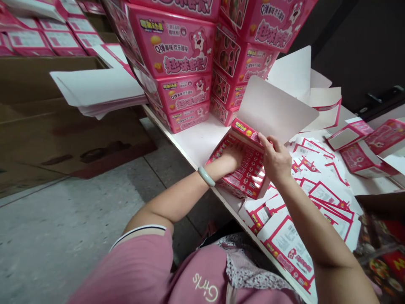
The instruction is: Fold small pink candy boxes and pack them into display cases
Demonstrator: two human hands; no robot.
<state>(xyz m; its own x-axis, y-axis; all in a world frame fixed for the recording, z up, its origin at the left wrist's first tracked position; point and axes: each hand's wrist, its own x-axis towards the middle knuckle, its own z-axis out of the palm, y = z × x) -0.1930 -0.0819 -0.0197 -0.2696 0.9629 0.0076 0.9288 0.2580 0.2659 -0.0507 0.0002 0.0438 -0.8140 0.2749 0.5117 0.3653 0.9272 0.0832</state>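
A pink display box (pixel 253 181) with a raised white lid (pixel 275 109) stands at the table's edge, filled with rows of small red packets. My left hand (pixel 233 157), with a pale green bangle at the wrist, reaches into the box and lies on the packets; its fingertips are partly hidden beneath the front flap. My right hand (pixel 276 158) pinches the box's narrow pink flap (pixel 245 130) between thumb and fingers, at its right end.
Tall stacks of pink boxes (pixel 185 59) rise behind. Flat printed cartons (pixel 291 249) are spread at the right, with open boxes (pixel 363 160) beyond. White sheets (pixel 98 86) jut over a brown cardboard box (pixel 63 147) at the left.
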